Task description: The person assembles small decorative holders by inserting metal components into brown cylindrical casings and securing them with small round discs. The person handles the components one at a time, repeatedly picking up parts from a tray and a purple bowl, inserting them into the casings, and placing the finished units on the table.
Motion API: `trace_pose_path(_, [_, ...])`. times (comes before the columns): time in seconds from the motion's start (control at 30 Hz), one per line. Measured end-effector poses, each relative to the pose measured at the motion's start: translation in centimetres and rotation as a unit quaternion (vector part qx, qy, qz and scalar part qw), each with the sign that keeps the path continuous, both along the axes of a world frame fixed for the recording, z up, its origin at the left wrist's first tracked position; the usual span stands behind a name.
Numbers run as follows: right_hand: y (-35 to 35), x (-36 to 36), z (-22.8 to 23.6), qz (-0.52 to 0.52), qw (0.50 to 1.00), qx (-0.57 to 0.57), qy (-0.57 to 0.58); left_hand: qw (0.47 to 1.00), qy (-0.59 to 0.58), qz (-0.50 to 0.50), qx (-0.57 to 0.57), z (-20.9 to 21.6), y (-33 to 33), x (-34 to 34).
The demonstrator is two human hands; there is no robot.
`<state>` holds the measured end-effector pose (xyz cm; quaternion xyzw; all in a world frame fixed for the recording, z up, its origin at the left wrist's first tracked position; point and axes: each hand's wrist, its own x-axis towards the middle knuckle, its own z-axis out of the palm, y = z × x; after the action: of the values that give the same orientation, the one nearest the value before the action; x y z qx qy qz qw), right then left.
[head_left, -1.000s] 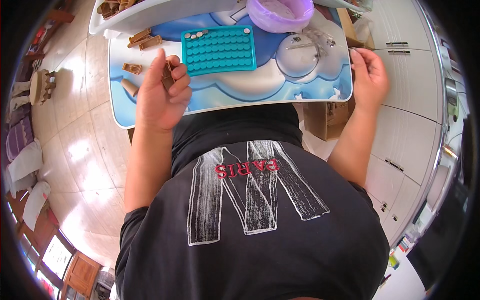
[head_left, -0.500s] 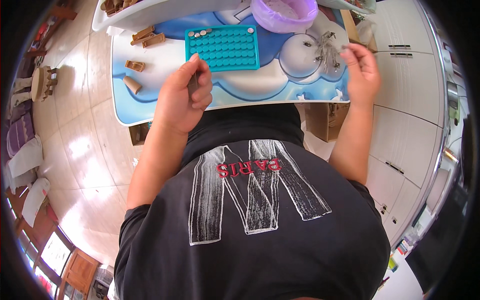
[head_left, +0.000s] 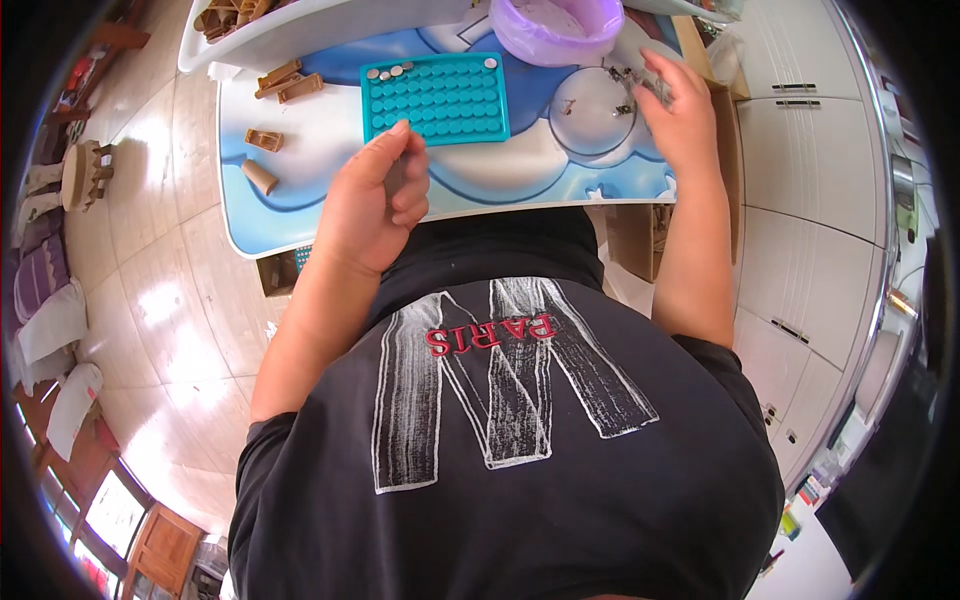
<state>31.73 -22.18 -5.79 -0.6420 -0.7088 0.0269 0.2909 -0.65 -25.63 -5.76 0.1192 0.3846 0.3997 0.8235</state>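
My left hand (head_left: 380, 195) is closed at the table's front edge, below the teal tray. Its thumb presses toward the curled fingers, and what they hold, if anything, I cannot make out. The teal tray (head_left: 435, 100) has rows of round cups, with several silver discs (head_left: 390, 72) at its far left corner and a single one (head_left: 490, 63) at its far right. My right hand (head_left: 685, 115) reaches over the table's right side, thumb and fingers apart. Beside its fingertips lies a clump of thin wiry parts with dark ends (head_left: 622, 90), partly hidden by the hand.
Several brown pieces (head_left: 288, 82) lie on the table's left, with a brown tapered tube (head_left: 259, 177) nearer its edge. A purple-lined basin (head_left: 560, 45) stands at the back. A white bin (head_left: 300, 30) holds more brown pieces. White cabinets (head_left: 810, 160) stand to the right.
My right hand has moved left and farther over the wiry clump, its fingers now spread. My left hand stays nearly in place; the thin strip seen under it is no longer visible.
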Motion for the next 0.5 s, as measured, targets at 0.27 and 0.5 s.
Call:
trace_pose_path(0.27, [1.0,-1.5,2.0,-0.053,0.983,0.044,0.172,1.000,0.002,-0.002,0.004,-0.4,-0.7,-0.2])
trace_pose_path(0.5, [0.4,0.0,-1.6,-0.031,0.926,-0.035,0.374,1.000,0.003,-0.025,0.005,-0.2,-0.6,0.6])
